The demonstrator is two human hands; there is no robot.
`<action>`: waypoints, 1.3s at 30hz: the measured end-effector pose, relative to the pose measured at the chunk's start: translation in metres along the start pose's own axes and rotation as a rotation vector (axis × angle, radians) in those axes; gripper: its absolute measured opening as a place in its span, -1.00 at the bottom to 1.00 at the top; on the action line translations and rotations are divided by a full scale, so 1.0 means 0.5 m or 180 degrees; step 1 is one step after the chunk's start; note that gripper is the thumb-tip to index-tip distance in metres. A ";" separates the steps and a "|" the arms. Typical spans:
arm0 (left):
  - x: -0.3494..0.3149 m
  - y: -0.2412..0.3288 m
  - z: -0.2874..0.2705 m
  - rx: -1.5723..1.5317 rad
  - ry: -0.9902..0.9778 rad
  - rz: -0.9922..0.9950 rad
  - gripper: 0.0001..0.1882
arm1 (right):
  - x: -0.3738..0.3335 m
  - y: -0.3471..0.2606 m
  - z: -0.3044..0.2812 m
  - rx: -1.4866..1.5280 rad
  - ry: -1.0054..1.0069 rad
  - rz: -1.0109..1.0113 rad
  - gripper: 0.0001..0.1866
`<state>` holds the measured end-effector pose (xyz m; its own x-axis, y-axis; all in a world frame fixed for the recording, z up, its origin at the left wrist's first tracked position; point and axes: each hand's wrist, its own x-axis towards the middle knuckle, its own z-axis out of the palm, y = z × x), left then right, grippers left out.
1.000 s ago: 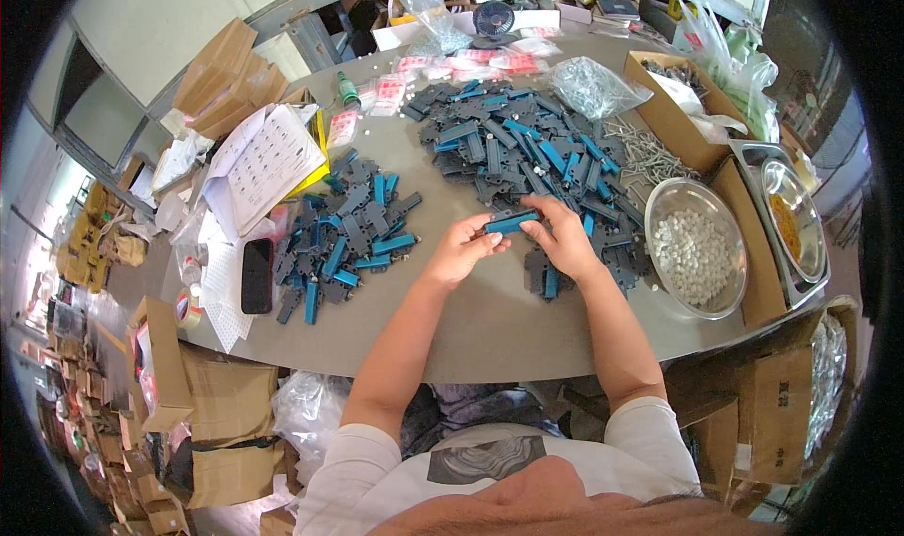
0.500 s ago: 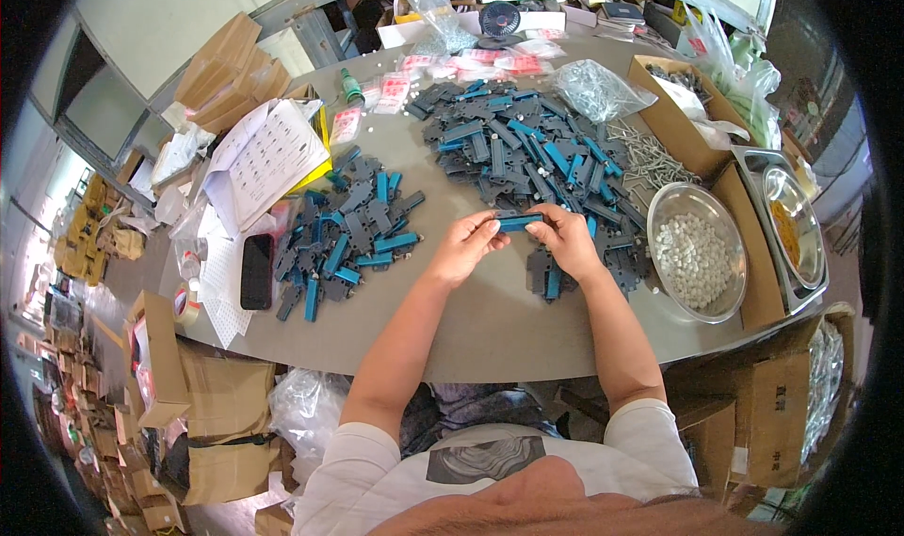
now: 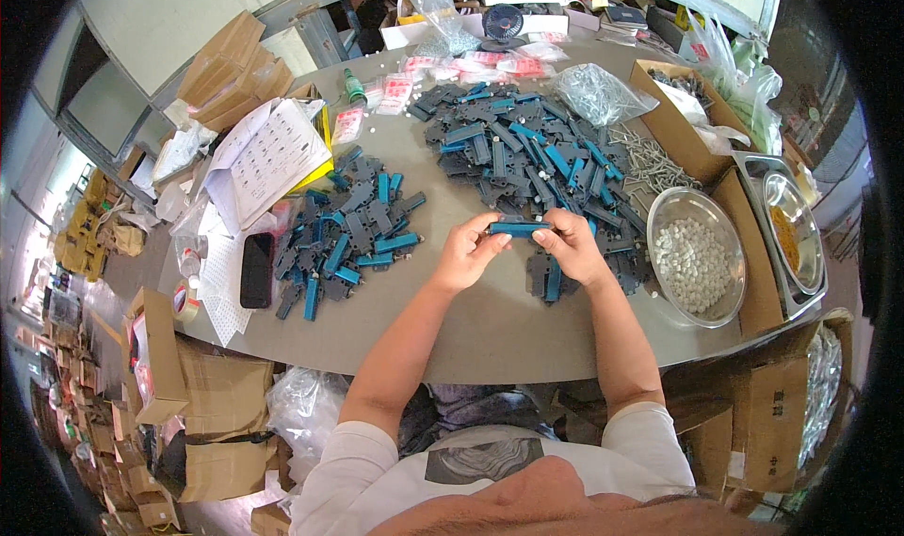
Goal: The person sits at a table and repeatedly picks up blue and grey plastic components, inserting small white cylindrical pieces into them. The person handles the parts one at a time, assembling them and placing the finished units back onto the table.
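Between both hands, just above the table, I hold a blue-and-dark-grey bar-shaped part (image 3: pixel 520 229) level, its blue long face showing. My left hand (image 3: pixel 470 256) is closed on its left end, with the thumb along the near side. The right end is pinched by my right hand (image 3: pixel 575 250), thumb in front and fingers mostly hidden behind. Beyond the hands rises a large heap of similar parts (image 3: pixel 513 140), a few of them lying close by my right hand. A smaller pile of these parts (image 3: pixel 353 225) lies left of my left hand.
To the right stand a steel bowl (image 3: pixel 738 302) of small white pieces and a steel tray (image 3: pixel 817 296). Metal rods (image 3: pixel 659 164) lie beside a cardboard box (image 3: pixel 692 154). A phone (image 3: pixel 256 270) and papers (image 3: pixel 273 154) are at left. A small fan (image 3: pixel 501 23) stands at the back.
The held part has come slightly nearer and now shows more of its blue face. My left thumb has moved along its near side; both hands still hold it.
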<state>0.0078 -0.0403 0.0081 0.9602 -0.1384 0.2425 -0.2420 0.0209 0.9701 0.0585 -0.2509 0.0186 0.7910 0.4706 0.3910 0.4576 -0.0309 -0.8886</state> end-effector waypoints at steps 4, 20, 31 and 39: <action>0.000 -0.001 -0.004 -0.0358 0.0025 -0.0075 -0.66 | -0.001 -0.013 0.012 -0.0099 0.0139 -0.0426 -0.72; 0.011 -0.008 -0.028 -0.1323 0.0130 0.0262 -0.76 | 0.004 -0.029 0.033 -0.1346 0.0478 -0.1122 -0.79; 0.018 0.003 -0.028 0.0812 0.1127 0.1376 -0.69 | -0.005 -0.033 -0.078 -0.3112 0.1770 0.0065 -0.65; 0.026 -0.011 -0.168 0.1517 0.3639 0.1582 -0.70 | -0.023 0.004 -0.116 -0.3386 0.1683 0.0615 -0.76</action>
<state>0.0335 0.0409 0.0071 0.2761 0.6903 0.6688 -0.3976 -0.5515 0.7333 0.0741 -0.3075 0.0262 0.8382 -0.0340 0.5443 0.2223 -0.8900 -0.3980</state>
